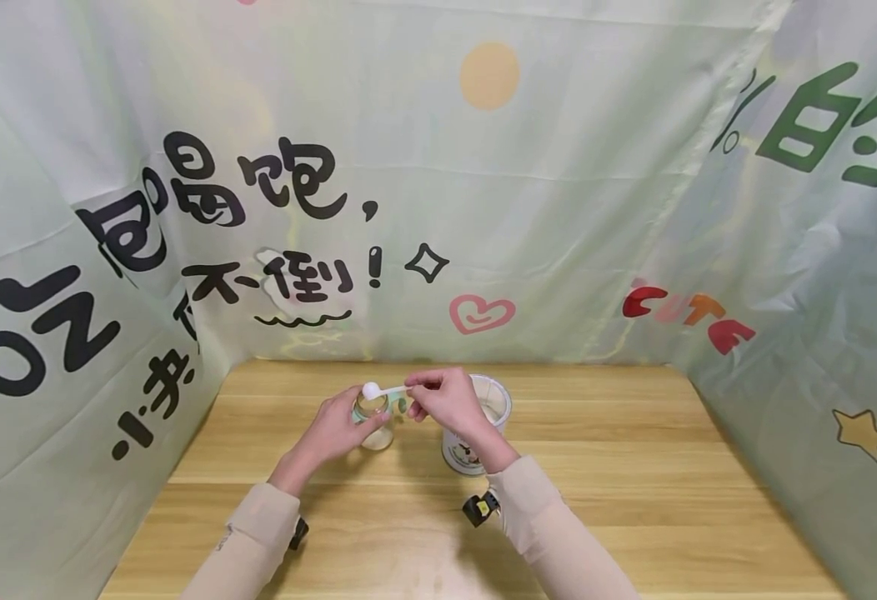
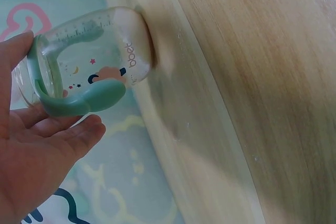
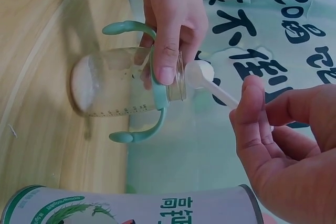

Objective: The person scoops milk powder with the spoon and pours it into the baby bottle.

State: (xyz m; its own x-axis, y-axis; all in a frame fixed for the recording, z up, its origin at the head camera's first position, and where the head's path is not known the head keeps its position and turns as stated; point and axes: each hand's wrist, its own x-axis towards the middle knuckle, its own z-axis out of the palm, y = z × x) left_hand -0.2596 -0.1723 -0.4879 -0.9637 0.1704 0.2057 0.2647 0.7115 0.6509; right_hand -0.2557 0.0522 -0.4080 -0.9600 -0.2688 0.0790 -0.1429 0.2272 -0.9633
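A clear baby bottle [image 3: 118, 85] with green side handles stands on the table, and pale powder lies at its bottom. My left hand [image 1: 337, 425] grips it around the neck, thumb on one side and fingers on the other, as the left wrist view [image 2: 47, 140] also shows. Between thumb and fingertips, my right hand [image 1: 446, 400] pinches the thin handle of a white measuring scoop [image 3: 199, 73]. The scoop's bowl, filled with white powder, is held just above the bottle's open mouth. Beside the right forearm stands an open milk powder can [image 1: 459, 457], partly hidden by that hand.
The wooden table [image 1: 633, 483] is enclosed by printed fabric curtains [image 1: 558, 208] at the back and both sides. A few small white specks [image 2: 255, 158] lie on the wood. Small black wrist cameras [image 1: 479, 507] sit under the cuffs.
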